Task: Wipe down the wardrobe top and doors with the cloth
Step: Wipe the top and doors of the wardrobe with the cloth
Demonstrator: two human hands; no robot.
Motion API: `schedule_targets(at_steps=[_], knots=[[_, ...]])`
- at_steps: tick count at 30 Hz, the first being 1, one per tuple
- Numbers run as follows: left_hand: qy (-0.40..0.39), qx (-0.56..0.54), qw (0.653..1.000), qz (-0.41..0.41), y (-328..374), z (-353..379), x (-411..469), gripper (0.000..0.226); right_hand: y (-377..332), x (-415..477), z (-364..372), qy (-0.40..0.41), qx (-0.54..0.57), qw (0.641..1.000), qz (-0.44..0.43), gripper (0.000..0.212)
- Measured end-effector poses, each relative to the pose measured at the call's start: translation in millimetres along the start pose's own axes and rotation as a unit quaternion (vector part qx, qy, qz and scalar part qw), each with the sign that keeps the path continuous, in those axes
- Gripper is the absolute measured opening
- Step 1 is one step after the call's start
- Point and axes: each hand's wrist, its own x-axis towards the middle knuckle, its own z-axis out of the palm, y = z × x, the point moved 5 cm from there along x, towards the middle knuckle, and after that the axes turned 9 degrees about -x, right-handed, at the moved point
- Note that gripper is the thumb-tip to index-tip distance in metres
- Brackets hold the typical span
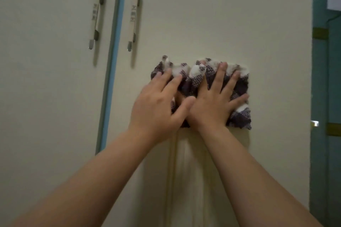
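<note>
Cream wardrobe doors fill the head view: the right door [221, 24] carries the checked cloth [238, 86], pressed flat against it by both hands, left hand [156, 105] and right hand [212, 103] side by side with fingers spread, thumbs overlapping, gripping nothing. Faint streaks below the cloth suggest this panel is partly wiped; the left door [46, 79] with its handles [96, 13] looks untouched, and the top is out of sight. Both doors are closed, so contents cannot be judged.
</note>
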Motion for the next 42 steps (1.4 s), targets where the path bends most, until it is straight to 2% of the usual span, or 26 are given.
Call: schedule_targets(at_steps=[2, 3, 8, 11, 13, 17, 20, 23, 26, 28, 35, 42], knots=[[0.075, 0.002, 0.997, -0.027, -25.6, -26.1, -25.2, 0.071, -24.6, -3.8, -1.8, 0.016, 0.005, 0.999, -0.035, 0.087], [0.088, 0.006, 0.995, -0.055, -39.0, -34.6, -38.7, 0.073, -38.8, -7.1, -1.0, 0.022, 0.0, 0.998, -0.06, 0.088], [0.082, -0.04, 0.984, -0.151, -85.3, -46.9, -81.8, 0.07, -102.5, -36.2, 5.9, 0.04, -0.039, 0.974, -0.218, 0.08], [0.079, -0.051, 0.983, -0.156, -92.3, -49.0, -89.2, 0.063, -120.1, -58.4, 15.7, 0.033, -0.058, 0.959, -0.276, 0.07], [0.074, -0.046, 0.985, -0.147, -92.5, -47.7, -91.8, 0.067, -127.4, -73.5, 22.1, 0.03, -0.054, 0.949, -0.308, 0.065], [0.068, -0.043, 0.981, -0.177, -94.9, -48.0, -95.6, 0.085, -127.8, -91.3, 25.1, -0.002, -0.029, 0.94, -0.339, 0.083], [0.034, 0.022, 0.975, -0.218, -87.6, -49.7, -96.7, 0.079, -125.1, -97.8, 27.9, -0.004, -0.067, 0.946, -0.316, 0.079], [0.019, 0.032, 0.966, -0.257, -85.6, -50.9, -101.7, 0.07, -128.6, -104.1, 32.7, 0.011, -0.05, 0.958, -0.283, 0.074], [0.046, 0.0, 0.973, -0.226, -91.1, -53.5, -108.5, 0.086, -124.5, -100.4, 32.7, 0.023, -0.034, 0.958, -0.284, 0.07], [0.065, -0.03, 0.973, -0.22, -88.5, -53.4, -113.4, 0.08, -109.3, -92.8, 33.9, 0.049, -0.031, 0.959, -0.276, 0.065], [0.056, -0.105, 0.958, -0.262, -73.8, -30.4, -123.7, 0.065, -2.2, -68.6, 34.6, 0.158, 0.022, 0.978, -0.136, 0.075], [0.065, -0.113, 0.952, -0.278, -71.9, -25.4, -122.1, 0.059, 115.5, -59.9, 38.6, 0.098, 0.014, 0.995, -0.015, 0.087]])
